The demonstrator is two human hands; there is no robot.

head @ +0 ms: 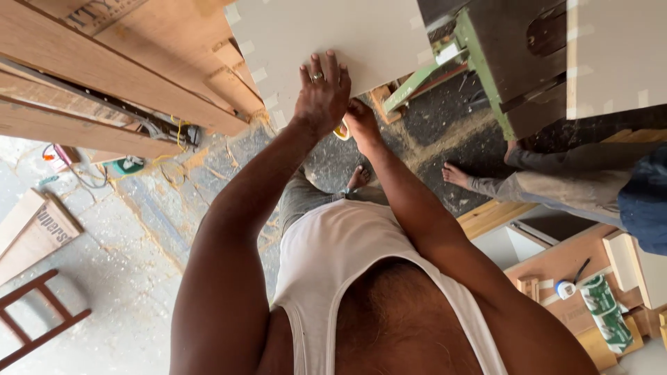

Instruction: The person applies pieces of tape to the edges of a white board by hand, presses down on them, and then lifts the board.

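White panel (326,35) showing pale tape squares along its edges. Saw table frame (479,69) showing green paint. Undershirt (333,257) reading white. Ring (317,77) on left hand (321,94) glinting silver. Roll (606,312) showing green-and-white print. Floor (139,208) looking grey, dusted with yellow sawdust.

Left hand (322,90) flat on board (326,35); right hand (361,123) beside it, under edge.

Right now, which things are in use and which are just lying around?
In use:
left hand flat on the white panel
right hand at the panel's edge, by a yellow object

Lying about:
green roll
wooden chair
green saw table
stacked boards
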